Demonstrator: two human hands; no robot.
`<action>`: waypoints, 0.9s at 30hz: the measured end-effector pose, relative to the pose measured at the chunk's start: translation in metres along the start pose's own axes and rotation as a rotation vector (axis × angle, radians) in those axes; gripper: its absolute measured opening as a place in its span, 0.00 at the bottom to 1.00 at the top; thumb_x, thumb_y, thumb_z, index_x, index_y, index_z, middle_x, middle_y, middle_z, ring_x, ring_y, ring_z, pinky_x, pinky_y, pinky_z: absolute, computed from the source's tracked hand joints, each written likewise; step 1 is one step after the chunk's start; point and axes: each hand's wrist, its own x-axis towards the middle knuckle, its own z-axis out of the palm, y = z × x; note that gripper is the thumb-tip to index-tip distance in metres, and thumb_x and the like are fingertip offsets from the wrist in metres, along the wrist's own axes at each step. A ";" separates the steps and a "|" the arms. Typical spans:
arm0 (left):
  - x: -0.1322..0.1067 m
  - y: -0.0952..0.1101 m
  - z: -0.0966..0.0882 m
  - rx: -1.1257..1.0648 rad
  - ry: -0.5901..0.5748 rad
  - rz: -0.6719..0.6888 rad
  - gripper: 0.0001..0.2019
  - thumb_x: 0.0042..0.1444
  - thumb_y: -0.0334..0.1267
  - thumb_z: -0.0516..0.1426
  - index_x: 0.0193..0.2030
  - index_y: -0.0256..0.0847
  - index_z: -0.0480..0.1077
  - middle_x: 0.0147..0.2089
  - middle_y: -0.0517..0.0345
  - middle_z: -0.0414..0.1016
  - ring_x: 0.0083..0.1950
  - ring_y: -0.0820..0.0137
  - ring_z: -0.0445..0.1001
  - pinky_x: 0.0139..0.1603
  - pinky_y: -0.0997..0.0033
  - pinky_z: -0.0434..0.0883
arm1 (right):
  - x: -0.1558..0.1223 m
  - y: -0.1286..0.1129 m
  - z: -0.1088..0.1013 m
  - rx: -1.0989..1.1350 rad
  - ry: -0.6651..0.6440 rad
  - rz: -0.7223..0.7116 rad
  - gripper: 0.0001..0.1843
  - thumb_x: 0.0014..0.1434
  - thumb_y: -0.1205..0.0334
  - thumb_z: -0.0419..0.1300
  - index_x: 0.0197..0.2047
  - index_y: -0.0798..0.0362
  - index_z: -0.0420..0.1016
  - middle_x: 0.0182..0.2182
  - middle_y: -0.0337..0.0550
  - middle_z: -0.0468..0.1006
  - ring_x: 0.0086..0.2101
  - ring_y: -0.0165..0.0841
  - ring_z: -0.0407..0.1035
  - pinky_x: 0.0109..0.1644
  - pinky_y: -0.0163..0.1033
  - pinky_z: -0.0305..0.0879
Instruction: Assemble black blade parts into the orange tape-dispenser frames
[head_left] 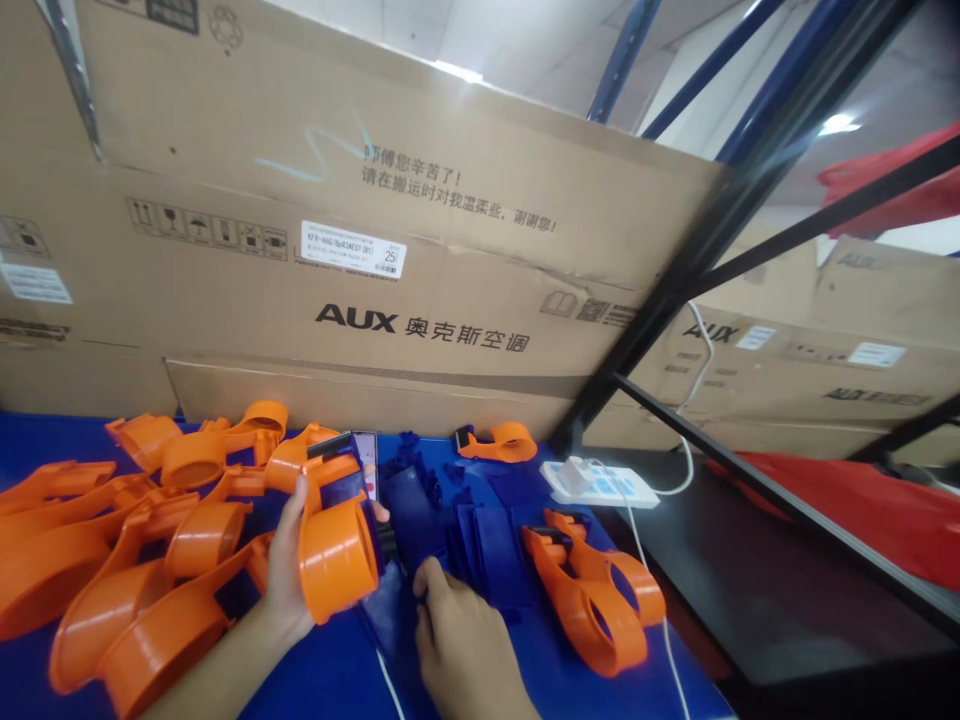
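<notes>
My left hand (289,570) is wrapped round an orange plastic tape dispenser (339,560), its round hub facing me and its narrow end pointing up and away. Just right of it, my right hand (461,640) rests low over dark blue plastic pieces (409,520), its fingers curled in. What those fingers hold, if anything, is hidden. Flat blue strips (491,550) lie beyond the right hand. Several more orange dispensers (142,600) are heaped at the left. A pair of dispensers with black parts (600,600) lies at the right, and a single one (502,442) lies at the back.
A phone (366,452) stands partly hidden behind the held dispenser. At the blue table's (675,680) right edge, a white power strip (600,484) trails cables. Tall cardboard panels (420,290) form the back, beside a dark metal frame (645,330). Red cloth (847,510) lies beyond.
</notes>
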 end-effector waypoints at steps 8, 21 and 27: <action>-0.001 0.001 0.004 0.026 0.038 0.015 0.29 0.68 0.59 0.52 0.62 0.37 0.73 0.38 0.45 0.87 0.30 0.58 0.85 0.31 0.64 0.83 | -0.003 -0.004 0.003 0.121 -0.023 -0.005 0.21 0.58 0.68 0.62 0.55 0.47 0.69 0.52 0.47 0.82 0.47 0.43 0.79 0.47 0.40 0.68; -0.001 -0.002 0.002 0.079 -0.026 0.009 0.29 0.68 0.61 0.51 0.59 0.38 0.75 0.38 0.46 0.86 0.27 0.59 0.83 0.27 0.63 0.81 | -0.009 -0.007 0.014 0.107 0.019 -0.016 0.34 0.57 0.60 0.65 0.67 0.51 0.67 0.60 0.58 0.75 0.60 0.54 0.71 0.61 0.53 0.69; -0.003 -0.002 0.004 0.070 -0.037 0.033 0.28 0.68 0.60 0.52 0.60 0.40 0.75 0.39 0.47 0.86 0.31 0.59 0.85 0.30 0.65 0.81 | -0.010 -0.006 0.027 0.224 0.069 -0.041 0.35 0.56 0.63 0.65 0.66 0.50 0.67 0.59 0.56 0.76 0.60 0.53 0.71 0.64 0.54 0.68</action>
